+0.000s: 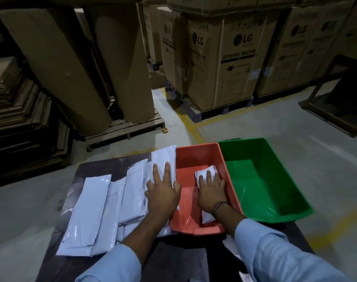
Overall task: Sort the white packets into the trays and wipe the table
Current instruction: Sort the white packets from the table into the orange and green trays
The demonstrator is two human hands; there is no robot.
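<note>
Dim warehouse, cardboard boxes [230,64], seemingly concrete floor [295,127].

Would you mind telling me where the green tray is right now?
In the head view, the green tray sits at the table's right end, directly beside the orange tray, which lies on its left.

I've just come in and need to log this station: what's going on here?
A person is sorting white packets into trays on a dark table. The right hand presses one packet flat inside the orange tray. The left hand rests, fingers spread, on the pile of packets beside that tray. The green tray holds nothing so far. No cloth is in sight, so wiping hasn't begun.
</note>
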